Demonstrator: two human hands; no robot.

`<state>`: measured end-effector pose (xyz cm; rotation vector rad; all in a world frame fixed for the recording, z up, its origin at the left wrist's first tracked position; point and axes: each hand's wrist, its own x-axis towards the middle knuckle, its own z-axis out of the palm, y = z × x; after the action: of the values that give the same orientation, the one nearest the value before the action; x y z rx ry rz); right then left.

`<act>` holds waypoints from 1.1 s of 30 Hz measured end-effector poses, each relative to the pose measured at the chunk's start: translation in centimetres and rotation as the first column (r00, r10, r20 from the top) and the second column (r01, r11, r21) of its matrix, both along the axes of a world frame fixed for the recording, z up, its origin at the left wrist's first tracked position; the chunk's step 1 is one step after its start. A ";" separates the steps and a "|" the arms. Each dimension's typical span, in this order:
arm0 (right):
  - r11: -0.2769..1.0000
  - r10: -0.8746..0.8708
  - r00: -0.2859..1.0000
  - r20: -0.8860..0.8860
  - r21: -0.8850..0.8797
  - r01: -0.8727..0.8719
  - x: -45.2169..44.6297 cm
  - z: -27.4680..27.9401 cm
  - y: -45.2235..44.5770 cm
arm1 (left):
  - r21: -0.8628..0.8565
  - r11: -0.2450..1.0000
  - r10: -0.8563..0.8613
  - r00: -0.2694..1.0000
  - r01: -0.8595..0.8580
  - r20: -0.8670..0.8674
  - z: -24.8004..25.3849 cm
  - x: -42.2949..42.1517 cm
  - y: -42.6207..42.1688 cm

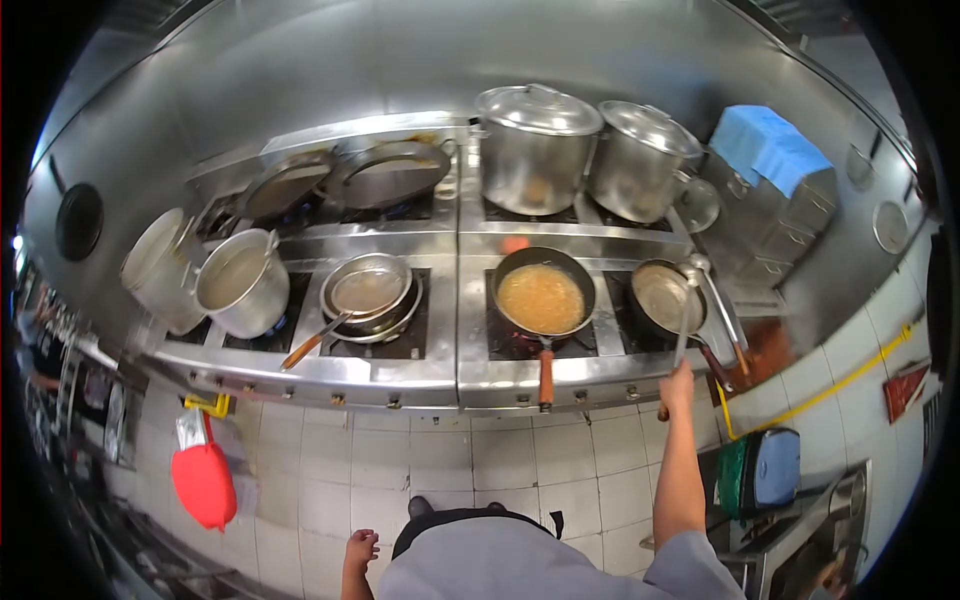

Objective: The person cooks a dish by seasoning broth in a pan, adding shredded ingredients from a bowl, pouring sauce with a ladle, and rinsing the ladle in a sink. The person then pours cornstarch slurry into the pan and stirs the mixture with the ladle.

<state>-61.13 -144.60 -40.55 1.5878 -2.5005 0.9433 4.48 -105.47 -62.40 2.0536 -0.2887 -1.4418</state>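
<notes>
My right hand (677,389) is closed around the handle of a long metal utensil (685,330), whose upper end reaches over the small pan (660,298) at the stove's right front. My left hand (362,548) hangs low beside my body, fingers loosely curled, away from the stove; whether it holds anything is too small to tell. A dark frying pan (541,295) with orange-brown liquid sits on the burner left of the small pan, its wooden handle pointing toward me. Right of the small pan rests a ladle (722,305).
Two lidded stockpots (538,150) stand behind. Leftward are a strainer (370,288) over a bowl, an open pot (240,283) and large pans (393,177). A blue cloth (768,148) covers a metal cabinet. A red object (203,485) and a bin (775,467) are lower down.
</notes>
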 end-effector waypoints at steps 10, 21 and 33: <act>0.782 0.503 -0.013 0.864 -0.462 -0.419 15.2 15.5 3.7 | 0.197 0.973 -0.135 0.989 0.121 0.057 -2.2 2.4 7.4; 0.202 0.061 -0.701 0.710 -0.697 -0.688 57.1 24.7 5.1 | -0.071 0.983 0.177 0.979 -0.171 0.097 -3.1 17.4 9.2; -0.122 0.471 -0.411 0.780 -0.404 -0.907 99.0 25.3 4.0 | -0.041 0.588 0.809 0.588 -0.808 0.029 -4.1 22.4 30.0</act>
<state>37.92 -140.63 -15.26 4.4423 -0.7086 1.2620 26.88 -75.45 -66.51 1.7912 0.5774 -0.7868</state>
